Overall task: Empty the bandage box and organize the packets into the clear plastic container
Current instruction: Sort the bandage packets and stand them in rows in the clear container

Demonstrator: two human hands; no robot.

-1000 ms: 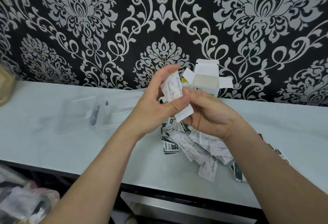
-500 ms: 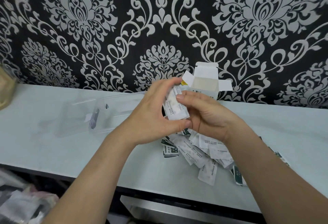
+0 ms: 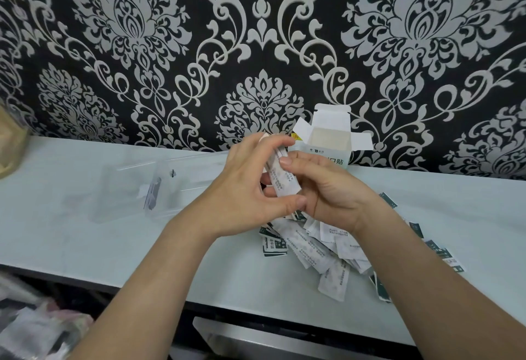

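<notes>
Both hands meet above the table around a small stack of white bandage packets [image 3: 281, 178]. My left hand [image 3: 250, 191] curls over the stack's top and near end, and my right hand [image 3: 327, 188] grips it from the right with the thumb on top. Below them lies a loose pile of bandage packets [image 3: 321, 248] on the pale table [image 3: 85, 234]. The white bandage box [image 3: 330, 140] stands open by the wall, flaps spread. The clear plastic container [image 3: 159, 186] lies open to the left of the hands.
More packets [image 3: 438, 248] are scattered to the right, beyond my right forearm. A tan object [image 3: 11, 143] sits at the far left edge. Patterned wallpaper backs the table. Below the front edge are a metal drawer front [image 3: 284, 339] and clutter [image 3: 37, 328].
The hands came down and closer together. The packet stack, held high and tilted in my left hand before, now sits lower, enclosed by both hands.
</notes>
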